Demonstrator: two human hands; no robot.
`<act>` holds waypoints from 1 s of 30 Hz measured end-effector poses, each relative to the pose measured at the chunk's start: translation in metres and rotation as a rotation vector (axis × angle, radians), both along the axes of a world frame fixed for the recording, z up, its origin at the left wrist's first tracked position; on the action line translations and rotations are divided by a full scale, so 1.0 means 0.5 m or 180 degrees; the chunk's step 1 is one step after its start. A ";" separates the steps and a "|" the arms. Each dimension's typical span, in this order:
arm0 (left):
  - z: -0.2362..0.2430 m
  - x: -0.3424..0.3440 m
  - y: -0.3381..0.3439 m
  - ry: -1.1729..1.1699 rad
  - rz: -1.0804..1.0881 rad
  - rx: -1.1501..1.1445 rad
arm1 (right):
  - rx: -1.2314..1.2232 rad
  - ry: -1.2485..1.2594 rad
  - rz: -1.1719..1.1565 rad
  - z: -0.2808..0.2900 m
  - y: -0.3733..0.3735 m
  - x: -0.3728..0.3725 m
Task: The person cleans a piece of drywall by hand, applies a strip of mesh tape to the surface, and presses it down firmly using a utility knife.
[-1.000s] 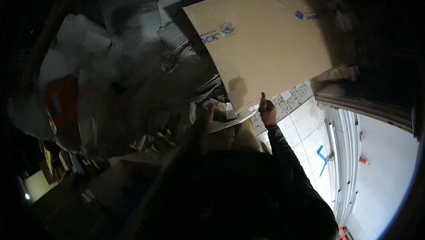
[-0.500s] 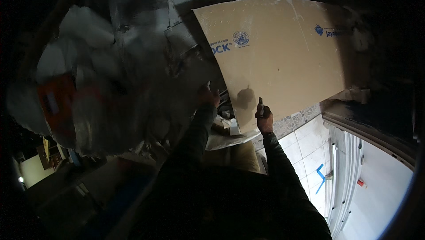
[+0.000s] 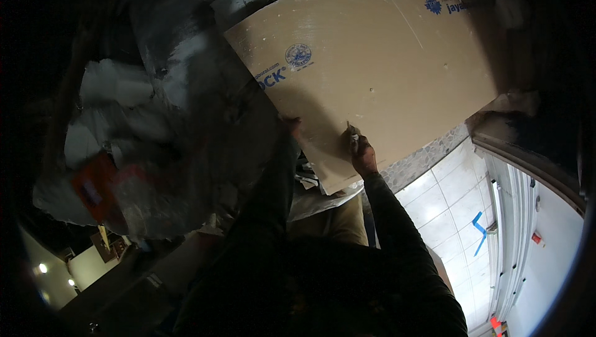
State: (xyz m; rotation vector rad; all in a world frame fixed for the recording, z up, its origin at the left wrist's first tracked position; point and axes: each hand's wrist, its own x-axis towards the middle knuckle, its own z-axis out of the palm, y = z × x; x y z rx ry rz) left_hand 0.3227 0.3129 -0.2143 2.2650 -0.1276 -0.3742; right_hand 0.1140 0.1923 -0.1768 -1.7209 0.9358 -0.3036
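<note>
A large brown-faced sheet of plasterboard [image 3: 385, 57] with blue print lies tilted before me. My right hand [image 3: 365, 155] is closed around a small cutter knife [image 3: 354, 133], its tip pointing up over the lower part of the board. Whether the blade touches the surface I cannot tell. At the board's left edge is my left hand [image 3: 293, 127], in deep shadow, its fingers closed at that edge. Most of this hand is too dark to make out.
White plastic sacks [image 3: 115, 88] and an orange packet [image 3: 94, 188] are heaped at left beside a dark panel [image 3: 180, 57]. At lower right are white floor tiles [image 3: 450, 203] with blue tape [image 3: 479, 231], and long pale metal profiles [image 3: 512, 231]. A pebbled strip [image 3: 428, 154] borders the board.
The view has shifted, so the board appears larger and further left. My left hand has come to the board's left edge. The knife in my right hand has moved over the board, slightly up and left.
</note>
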 end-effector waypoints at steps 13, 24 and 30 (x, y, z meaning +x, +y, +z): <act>-0.113 -0.003 -0.026 0.0702 0.0216 -0.1098 | -0.0487 -0.0246 -0.0262 -0.025 -0.030 -0.018; -0.021 -0.015 -0.018 -0.0020 -0.0027 -0.0227 | -0.0366 0.0114 -0.0002 -0.053 -0.012 -0.010; 0.031 0.016 0.007 0.0269 0.0169 0.0715 | -0.0455 -0.0297 -0.0177 -0.028 0.010 -0.020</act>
